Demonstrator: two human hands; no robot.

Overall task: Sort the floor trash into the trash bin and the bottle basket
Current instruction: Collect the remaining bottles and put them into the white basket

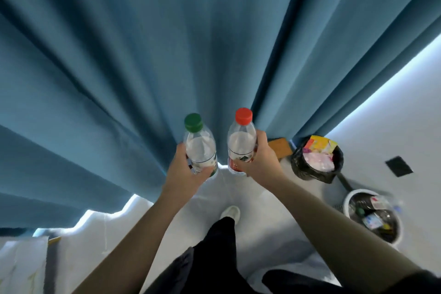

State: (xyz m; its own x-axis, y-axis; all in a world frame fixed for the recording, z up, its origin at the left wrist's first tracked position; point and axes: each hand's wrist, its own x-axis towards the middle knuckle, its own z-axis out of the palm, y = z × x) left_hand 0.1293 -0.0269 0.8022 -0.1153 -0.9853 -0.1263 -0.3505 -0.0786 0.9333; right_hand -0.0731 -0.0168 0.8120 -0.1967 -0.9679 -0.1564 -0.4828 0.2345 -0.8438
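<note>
My left hand (pixel 182 170) grips a clear plastic bottle with a green cap (pixel 199 142), held upright in front of the curtain. My right hand (pixel 261 159) grips a second clear bottle with a red cap and red label (pixel 241 139), also upright, close beside the first. To the right on the floor stands the trash bin (pixel 297 162) lined with a black bag and filled with wrappers and paper. Nearer me, at the right, sits the white bottle basket (pixel 347 203) holding several bottles. Both hands are left of the two containers.
A blue curtain (pixel 143 55) hangs straight ahead and fills most of the view. My leg and white shoe (pixel 230 213) are on the pale floor below the hands. A dark square (pixel 399 166) sits on the white wall at the right. White furniture (pixel 23 262) stands at lower left.
</note>
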